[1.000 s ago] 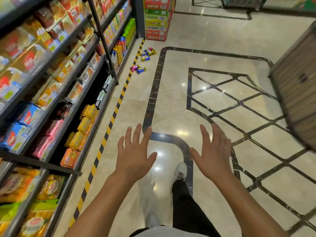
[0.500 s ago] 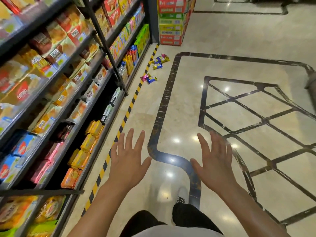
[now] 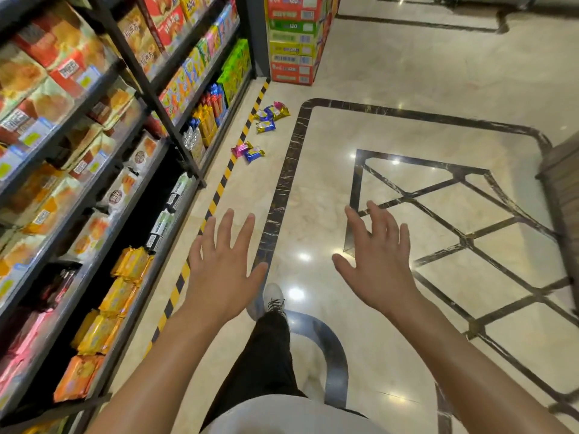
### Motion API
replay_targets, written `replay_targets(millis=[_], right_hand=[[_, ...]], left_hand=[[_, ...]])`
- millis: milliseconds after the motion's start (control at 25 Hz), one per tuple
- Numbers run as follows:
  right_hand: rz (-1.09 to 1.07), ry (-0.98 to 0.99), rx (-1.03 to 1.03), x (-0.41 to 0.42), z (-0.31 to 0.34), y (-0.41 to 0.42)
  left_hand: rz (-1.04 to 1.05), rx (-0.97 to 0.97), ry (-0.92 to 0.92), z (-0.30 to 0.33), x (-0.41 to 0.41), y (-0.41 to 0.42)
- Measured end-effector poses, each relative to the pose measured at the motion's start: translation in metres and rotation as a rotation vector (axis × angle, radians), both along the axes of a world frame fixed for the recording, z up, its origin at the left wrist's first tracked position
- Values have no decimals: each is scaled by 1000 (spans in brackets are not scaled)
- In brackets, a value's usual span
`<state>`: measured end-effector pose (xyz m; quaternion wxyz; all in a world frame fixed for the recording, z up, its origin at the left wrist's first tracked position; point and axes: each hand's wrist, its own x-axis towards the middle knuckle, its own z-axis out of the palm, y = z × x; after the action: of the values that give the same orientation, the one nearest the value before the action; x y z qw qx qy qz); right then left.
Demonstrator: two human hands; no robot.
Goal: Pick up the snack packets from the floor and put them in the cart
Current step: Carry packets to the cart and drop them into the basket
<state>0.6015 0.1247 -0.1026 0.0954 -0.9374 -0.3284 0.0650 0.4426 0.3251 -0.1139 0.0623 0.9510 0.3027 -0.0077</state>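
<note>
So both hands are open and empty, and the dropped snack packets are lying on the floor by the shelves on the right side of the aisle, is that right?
Not quite: the head view shows the shelves on the left side of the aisle. The snack packets do lie on the floor by them, and the left hand and right hand are open and empty.

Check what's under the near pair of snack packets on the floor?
Bare marble floor beside the striped tape. The pink packet and blue packet overlap; anything beneath them is hidden.

Shop aisle, polished marble floor [image 3: 407, 89] under ceiling-light glare.

I see dark shelving [image 3: 131, 76] of boxed goods along the left, yellow-black hazard tape [image 3: 219, 189] at its foot, stacked cartons [image 3: 293, 39] beyond, and what may be a wooden counter [image 3: 564, 177] blurred at right.
</note>
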Motion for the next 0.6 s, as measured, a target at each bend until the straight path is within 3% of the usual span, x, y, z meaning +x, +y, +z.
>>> replay_targets(millis=[600], right_hand=[[-175,-20,16,212,20,198]], left_hand=[[-146,-18,-15,11,247,216]])
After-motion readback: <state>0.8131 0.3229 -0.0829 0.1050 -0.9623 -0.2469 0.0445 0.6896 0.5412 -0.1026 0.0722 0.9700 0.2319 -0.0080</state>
